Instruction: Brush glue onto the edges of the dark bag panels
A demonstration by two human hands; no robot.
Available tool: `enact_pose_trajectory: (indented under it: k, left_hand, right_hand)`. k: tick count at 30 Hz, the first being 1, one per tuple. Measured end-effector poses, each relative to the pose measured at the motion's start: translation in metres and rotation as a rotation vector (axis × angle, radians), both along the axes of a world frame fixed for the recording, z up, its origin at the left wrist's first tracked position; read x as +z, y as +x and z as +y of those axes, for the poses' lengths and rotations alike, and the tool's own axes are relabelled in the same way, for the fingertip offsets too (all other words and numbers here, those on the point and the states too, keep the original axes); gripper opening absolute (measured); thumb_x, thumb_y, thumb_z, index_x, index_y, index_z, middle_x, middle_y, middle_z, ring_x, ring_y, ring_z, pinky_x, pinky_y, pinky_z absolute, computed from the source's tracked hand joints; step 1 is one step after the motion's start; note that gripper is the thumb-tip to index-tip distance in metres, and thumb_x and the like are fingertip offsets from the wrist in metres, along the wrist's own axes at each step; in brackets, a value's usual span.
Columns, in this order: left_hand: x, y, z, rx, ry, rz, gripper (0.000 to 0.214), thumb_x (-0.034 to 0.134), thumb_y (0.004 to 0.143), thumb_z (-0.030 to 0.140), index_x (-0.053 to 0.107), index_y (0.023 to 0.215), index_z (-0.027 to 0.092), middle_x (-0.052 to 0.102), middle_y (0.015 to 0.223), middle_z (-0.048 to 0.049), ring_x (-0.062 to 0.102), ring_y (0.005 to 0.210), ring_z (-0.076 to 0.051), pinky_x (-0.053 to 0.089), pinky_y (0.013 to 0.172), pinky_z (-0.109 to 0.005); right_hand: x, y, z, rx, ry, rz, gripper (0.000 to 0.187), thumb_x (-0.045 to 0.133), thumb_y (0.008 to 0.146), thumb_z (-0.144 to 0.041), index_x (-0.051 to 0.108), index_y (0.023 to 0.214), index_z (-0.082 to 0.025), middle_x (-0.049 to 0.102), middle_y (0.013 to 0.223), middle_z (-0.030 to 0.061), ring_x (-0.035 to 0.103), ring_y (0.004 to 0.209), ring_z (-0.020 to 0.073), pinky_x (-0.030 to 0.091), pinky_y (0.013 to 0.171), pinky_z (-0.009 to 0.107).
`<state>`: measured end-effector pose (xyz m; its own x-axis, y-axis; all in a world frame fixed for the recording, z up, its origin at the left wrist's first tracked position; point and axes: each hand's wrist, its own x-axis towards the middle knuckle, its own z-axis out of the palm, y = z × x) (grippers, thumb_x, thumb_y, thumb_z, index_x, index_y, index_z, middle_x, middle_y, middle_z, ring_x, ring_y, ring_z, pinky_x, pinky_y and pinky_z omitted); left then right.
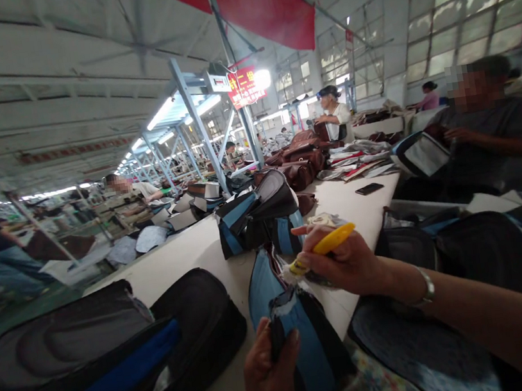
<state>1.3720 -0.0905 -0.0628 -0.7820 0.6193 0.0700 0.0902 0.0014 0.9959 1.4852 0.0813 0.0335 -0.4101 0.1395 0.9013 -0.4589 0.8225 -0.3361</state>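
Note:
In front of me stands a blue-and-black fabric bag piece [306, 344], upright and tilted, with a whitish patch along its upper edge. My left hand [273, 368] is closed on the dark near edge of it, thumb on the blue side. My right hand [341, 262] is closed around a yellow-handled brush [332, 239], pointing down and left. Its whitish tip is close to the bag piece's top edge; I cannot tell whether they touch. Just beyond stands another blue-and-black bag [258, 212].
A large black bag with a blue stripe [88, 381] fills the left side of the white table [190, 241]. Black bag parts [483, 255] lie to the right. A phone [369, 188] and brown bags [299, 158] are farther back. A co-worker [493, 117] sits at the right.

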Motion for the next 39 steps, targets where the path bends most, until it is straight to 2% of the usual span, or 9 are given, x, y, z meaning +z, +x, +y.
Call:
enact_pose_trajectory:
  k: [6, 10, 15, 18, 21, 26, 29, 34, 39]
  left_hand:
    - [0.011, 0.002, -0.001, -0.097, 0.082, -0.168, 0.047, 0.080, 0.064, 0.047, 0.072, 0.096, 0.014, 0.070, 0.080, -0.0050, 0.063, 0.075, -0.020, 0.051, 0.070, -0.029]
    - [0.016, 0.001, -0.001, -0.118, 0.050, -0.106, 0.042, 0.078, 0.067, 0.049, 0.070, 0.090, 0.015, 0.070, 0.080, -0.0046, 0.062, 0.078, -0.020, 0.050, 0.073, -0.029]
    - [0.022, 0.003, 0.000, -0.030, -0.046, 0.306, 0.032, 0.068, 0.076, 0.051, 0.070, 0.082, 0.020, 0.069, 0.087, -0.0031, 0.062, 0.087, -0.021, 0.050, 0.079, -0.028]
    - [0.021, 0.002, 0.002, -0.049, -0.058, 0.514, 0.026, 0.063, 0.082, 0.047, 0.068, 0.077, 0.022, 0.065, 0.080, -0.0016, 0.061, 0.076, -0.017, 0.050, 0.071, -0.025]
    - [0.019, 0.000, 0.003, -0.079, -0.083, 0.623, 0.028, 0.058, 0.087, 0.044, 0.066, 0.074, 0.021, 0.059, 0.073, -0.0002, 0.057, 0.064, -0.013, 0.049, 0.064, -0.023]
    - [0.021, 0.000, 0.004, -0.048, -0.032, 0.737, 0.025, 0.055, 0.090, 0.038, 0.063, 0.076, 0.020, 0.057, 0.074, 0.0000, 0.057, 0.063, -0.011, 0.048, 0.060, -0.021]
    - [0.023, -0.001, 0.005, -0.031, -0.060, 0.930, 0.021, 0.051, 0.093, 0.030, 0.065, 0.082, 0.018, 0.057, 0.073, -0.0001, 0.058, 0.061, -0.010, 0.048, 0.058, -0.019]
    - [0.023, -0.001, 0.007, 0.127, -0.202, 1.410, 0.028, 0.050, 0.093, 0.021, 0.058, 0.120, 0.018, 0.063, 0.086, -0.0020, 0.064, 0.067, -0.012, 0.049, 0.058, -0.022]
    - [0.015, 0.007, 0.015, 0.249, -0.278, 1.612, 0.017, 0.053, 0.088, 0.014, 0.064, 0.100, 0.017, 0.060, 0.079, -0.0018, 0.058, 0.056, -0.013, 0.043, 0.047, -0.025]
  right_hand:
    - [-0.001, 0.000, 0.004, 0.036, 0.048, -0.036, 0.009, 0.061, 0.088, -0.018, 0.056, 0.082, -0.021, 0.057, 0.071, -0.0045, 0.058, 0.068, 0.0108, 0.053, 0.099, 0.043]
    - [0.006, 0.005, 0.000, -0.035, 0.032, 0.013, 0.008, 0.060, 0.088, -0.017, 0.057, 0.083, -0.021, 0.059, 0.072, -0.0041, 0.060, 0.072, 0.0118, 0.052, 0.101, 0.044]
    - [0.019, 0.007, -0.019, 0.081, -0.013, -0.011, 0.008, 0.059, 0.089, -0.018, 0.055, 0.083, -0.021, 0.058, 0.073, -0.0041, 0.059, 0.071, 0.0106, 0.051, 0.101, 0.041]
    - [0.024, -0.002, -0.022, 0.089, 0.069, -0.074, 0.011, 0.059, 0.089, -0.019, 0.053, 0.080, -0.021, 0.057, 0.070, -0.0040, 0.057, 0.067, 0.0107, 0.052, 0.096, 0.040]
    - [0.031, -0.009, -0.020, 0.015, 0.164, -0.077, 0.014, 0.059, 0.088, -0.020, 0.052, 0.077, -0.021, 0.056, 0.067, -0.0034, 0.054, 0.063, 0.0116, 0.053, 0.091, 0.040]
    - [0.036, -0.007, -0.022, 0.043, 0.098, -0.090, 0.016, 0.056, 0.091, -0.021, 0.052, 0.076, -0.021, 0.058, 0.069, -0.0024, 0.056, 0.064, 0.0114, 0.053, 0.085, 0.035]
    - [0.036, -0.006, -0.019, -0.014, 0.211, -0.123, 0.015, 0.058, 0.089, -0.020, 0.051, 0.076, -0.021, 0.058, 0.068, -0.0022, 0.056, 0.064, 0.0124, 0.053, 0.084, 0.036]
    - [0.054, 0.005, -0.016, -0.098, 0.214, -0.098, 0.013, 0.059, 0.090, -0.021, 0.054, 0.078, -0.021, 0.059, 0.071, -0.0026, 0.056, 0.066, 0.0122, 0.052, 0.085, 0.035]
    - [0.057, 0.014, -0.024, -0.036, 0.305, -0.295, 0.016, 0.058, 0.088, -0.024, 0.050, 0.074, -0.022, 0.056, 0.063, -0.0030, 0.053, 0.060, 0.0129, 0.050, 0.074, 0.033]
